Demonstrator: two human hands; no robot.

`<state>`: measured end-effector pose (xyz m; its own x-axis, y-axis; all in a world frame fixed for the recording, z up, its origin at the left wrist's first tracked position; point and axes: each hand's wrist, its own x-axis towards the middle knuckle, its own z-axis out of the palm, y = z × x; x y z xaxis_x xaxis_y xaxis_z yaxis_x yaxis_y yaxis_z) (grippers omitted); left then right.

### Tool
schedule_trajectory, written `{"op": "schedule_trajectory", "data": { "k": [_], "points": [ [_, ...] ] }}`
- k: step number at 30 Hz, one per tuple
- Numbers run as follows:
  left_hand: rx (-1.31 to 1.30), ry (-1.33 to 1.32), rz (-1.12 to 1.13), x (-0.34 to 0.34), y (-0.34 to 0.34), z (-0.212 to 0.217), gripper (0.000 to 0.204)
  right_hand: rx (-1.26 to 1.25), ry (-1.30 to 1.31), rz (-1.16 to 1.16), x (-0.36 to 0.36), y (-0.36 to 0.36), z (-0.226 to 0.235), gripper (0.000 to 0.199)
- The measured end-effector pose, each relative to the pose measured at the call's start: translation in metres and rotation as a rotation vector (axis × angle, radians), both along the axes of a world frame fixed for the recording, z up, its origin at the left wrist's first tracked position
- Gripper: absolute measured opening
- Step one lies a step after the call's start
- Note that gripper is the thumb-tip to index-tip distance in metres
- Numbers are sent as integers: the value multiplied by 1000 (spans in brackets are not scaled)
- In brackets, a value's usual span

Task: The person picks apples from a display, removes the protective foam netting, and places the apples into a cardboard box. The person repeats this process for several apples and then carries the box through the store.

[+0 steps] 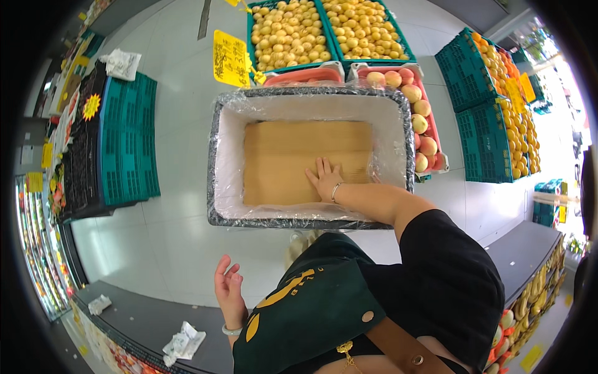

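Cardboard in a flat brown sheet covers the bottom of a large rectangular box in the middle of the frame, its white inner walls and dark rim draped with clear plastic film. The right hand reaches in from the lower right and lies palm down on the sheet, right of its middle, with the fingers spread apart and clamped on nothing; a thin bracelet circles that wrist. The left hand is raised below the box's lower left corner, well apart from the sheet, its fingers loosely curled, apart from the thumb and holding nothing. Between the forearms, a dark green apron fills the lower centre. Just beside the box's right side, peaches lie in a red crate, and at the top centre two green crates hold small yellow fruit behind a yellow sign. Stacked green crates stand at the left, while crumpled white plastic lies on a grey counter at the lower left.
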<state>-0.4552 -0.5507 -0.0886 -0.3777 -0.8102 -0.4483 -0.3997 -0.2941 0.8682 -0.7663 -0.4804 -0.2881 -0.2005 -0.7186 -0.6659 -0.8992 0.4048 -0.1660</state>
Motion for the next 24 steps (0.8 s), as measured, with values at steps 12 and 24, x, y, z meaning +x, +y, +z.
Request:
{"op": "schedule_trajectory", "data": {
  "k": [12, 24],
  "points": [
    [30, 66, 79, -39, -3, 5, 40, -423, 44, 525, 5, 26, -1, 59],
    [-410, 28, -342, -91, -46, -22, 37, -885, 436, 276, -155, -29, 112, 41]
  ]
}}
